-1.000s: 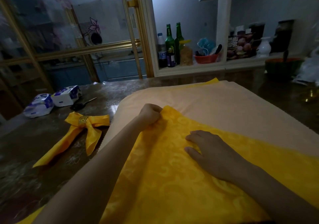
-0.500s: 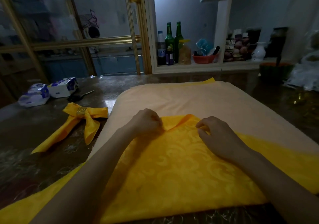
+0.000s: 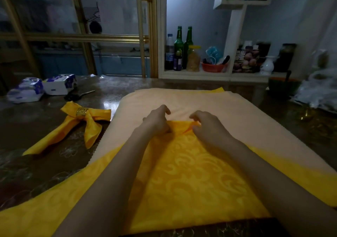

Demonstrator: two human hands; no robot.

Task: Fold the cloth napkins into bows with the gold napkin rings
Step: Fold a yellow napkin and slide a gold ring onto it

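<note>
Pinching far tip of yellow patterned cloth napkin (image 3: 191, 178) with left hand (image 3: 156, 121) and right hand (image 3: 207, 126). Spread on pale peach cloth (image 3: 209, 100) over dark tabletop (image 3: 34, 131). Leftward: yellow napkin bow (image 3: 91, 127) in gold napkin ring (image 3: 82, 112).

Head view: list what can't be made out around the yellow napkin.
Head view only:
- The yellow napkin: folded tip partly covered by left hand and right hand; side corners cut off by the frame's edges.
- The glinting item at far right: too dim and blurred to identify.
</note>
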